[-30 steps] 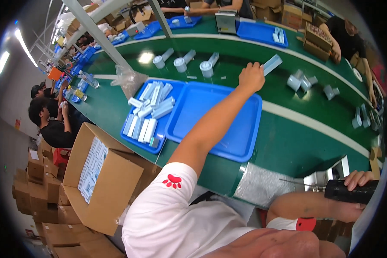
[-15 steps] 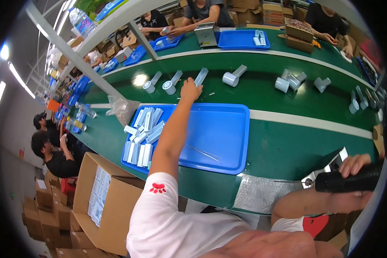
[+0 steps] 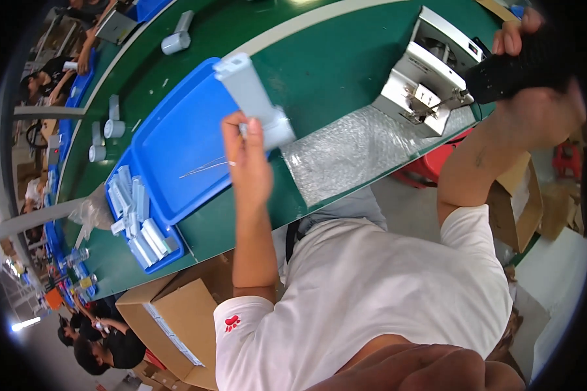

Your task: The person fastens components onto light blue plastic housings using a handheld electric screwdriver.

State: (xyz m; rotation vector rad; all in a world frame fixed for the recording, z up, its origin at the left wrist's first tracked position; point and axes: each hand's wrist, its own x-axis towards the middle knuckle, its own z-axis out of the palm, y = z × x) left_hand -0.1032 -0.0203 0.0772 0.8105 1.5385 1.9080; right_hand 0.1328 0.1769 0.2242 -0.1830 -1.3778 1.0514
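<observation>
- Head view: the left hand (image 3: 248, 163), stretched out to the far side of the green belt half a second ago, has drawn back and now grips a pale grey plastic part (image 3: 254, 101), fingers closed round its lower end, lifted above the blue tray (image 3: 176, 150).
- The right hand (image 3: 518, 39), raised at the upper right, is wrapped round a black power tool (image 3: 502, 75), just beside a white bench machine (image 3: 430, 65).
- Below the left hand, a second blue tray (image 3: 166, 251) holds more pale parts (image 3: 137, 215); a bubble-wrap sheet (image 3: 359, 153) lies between the hands.
- Green conveyor table (image 3: 319, 58) runs away; cardboard box (image 3: 176, 319) nearby; other workers sit at the left edge.
</observation>
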